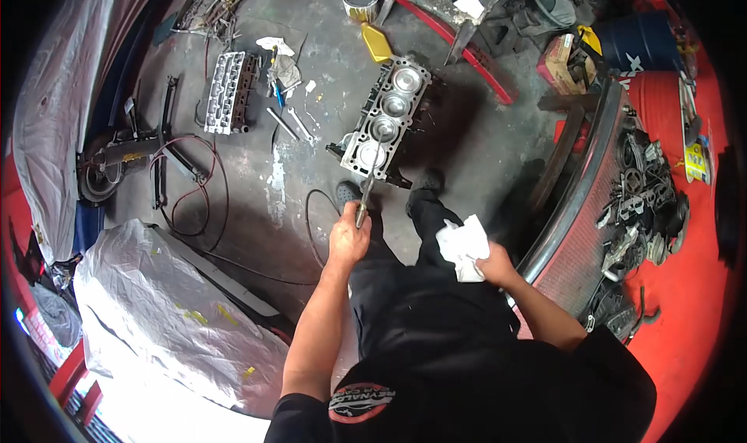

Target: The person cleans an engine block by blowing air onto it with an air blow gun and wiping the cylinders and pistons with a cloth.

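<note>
My left hand [348, 237] is closed around an air blow gun [362, 210]. Its long thin nozzle points at the near end of an engine block [391, 116], which stands on the floor in front of my feet. Round bores with pistons show in the block's top face. The nozzle tip overlaps the block, and I cannot tell whether it touches. A crumpled white rag [464, 248] is gripped in my right hand [498, 266], held beside my right thigh.
A cylinder head [231, 93] lies left of the block, near wrenches [299, 124]. Hoses [226, 202] loop over the floor. A yellow bottle [376, 43] and a can [360, 2] stand beyond the block. Metal parts [642, 186] fill the red surface at right; a covered car [171, 311] is at left.
</note>
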Demonstrator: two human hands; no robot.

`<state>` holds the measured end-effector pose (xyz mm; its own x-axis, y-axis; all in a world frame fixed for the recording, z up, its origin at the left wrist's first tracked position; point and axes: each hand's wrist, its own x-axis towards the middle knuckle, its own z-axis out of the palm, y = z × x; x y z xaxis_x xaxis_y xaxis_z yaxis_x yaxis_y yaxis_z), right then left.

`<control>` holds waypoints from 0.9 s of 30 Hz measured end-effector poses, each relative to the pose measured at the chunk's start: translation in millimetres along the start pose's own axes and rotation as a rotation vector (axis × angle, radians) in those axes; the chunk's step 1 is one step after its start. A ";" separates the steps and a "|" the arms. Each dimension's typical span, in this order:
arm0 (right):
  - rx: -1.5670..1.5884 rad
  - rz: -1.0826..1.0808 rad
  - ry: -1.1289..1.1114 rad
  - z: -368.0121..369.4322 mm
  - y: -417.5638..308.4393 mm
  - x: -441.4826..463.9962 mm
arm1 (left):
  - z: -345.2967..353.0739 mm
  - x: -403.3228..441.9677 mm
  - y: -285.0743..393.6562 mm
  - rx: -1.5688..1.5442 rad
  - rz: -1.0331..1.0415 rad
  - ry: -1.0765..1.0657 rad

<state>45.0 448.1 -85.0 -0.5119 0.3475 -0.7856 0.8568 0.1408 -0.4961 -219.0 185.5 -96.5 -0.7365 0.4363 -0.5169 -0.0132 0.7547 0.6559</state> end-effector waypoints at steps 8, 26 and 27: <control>0.214 0.228 0.256 3.9 48.0 31.7 | 32.8 116.4 -7.8 0.035 -0.168 0.125; 0.139 0.040 0.366 101.9 -32.5 103.0 | 19.4 147.8 -37.3 -0.009 -0.150 -0.038; 0.134 0.045 0.359 104.2 -36.4 111.0 | 17.2 149.8 -33.3 0.011 -0.170 -0.084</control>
<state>-49.4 385.0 -192.7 -0.3996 0.6561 -0.6402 0.8501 0.0040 -0.5266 -317.3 234.1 -205.2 -0.6655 0.3410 -0.6639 -0.1249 0.8261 0.5495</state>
